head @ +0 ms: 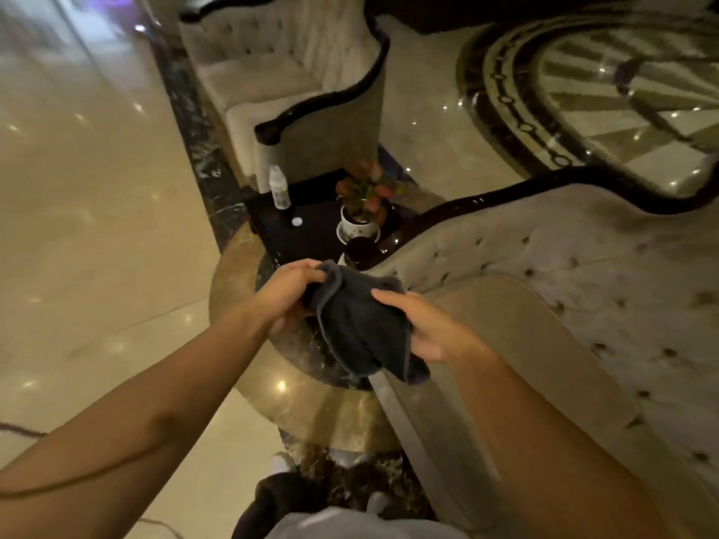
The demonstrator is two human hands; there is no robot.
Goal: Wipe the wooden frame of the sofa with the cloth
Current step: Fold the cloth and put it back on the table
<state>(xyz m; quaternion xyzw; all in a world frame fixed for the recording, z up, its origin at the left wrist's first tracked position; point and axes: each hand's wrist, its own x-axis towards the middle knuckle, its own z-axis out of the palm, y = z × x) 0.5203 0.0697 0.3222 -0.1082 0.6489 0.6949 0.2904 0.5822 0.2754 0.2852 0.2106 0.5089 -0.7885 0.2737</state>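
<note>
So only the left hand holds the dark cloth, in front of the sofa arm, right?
No, both do: the left hand grips the cloth at its top edge, the right hand its right side, in front of the sofa arm. Head view shows it.

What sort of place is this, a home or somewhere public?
Most likely a hotel lobby or similar grand lounge. The glossy cream marble floor carries a dark inlaid circular medallion, and beige button-tufted sofas with dark curved wooden frames flank a small black side table holding a potted pink-leaved plant.
</note>
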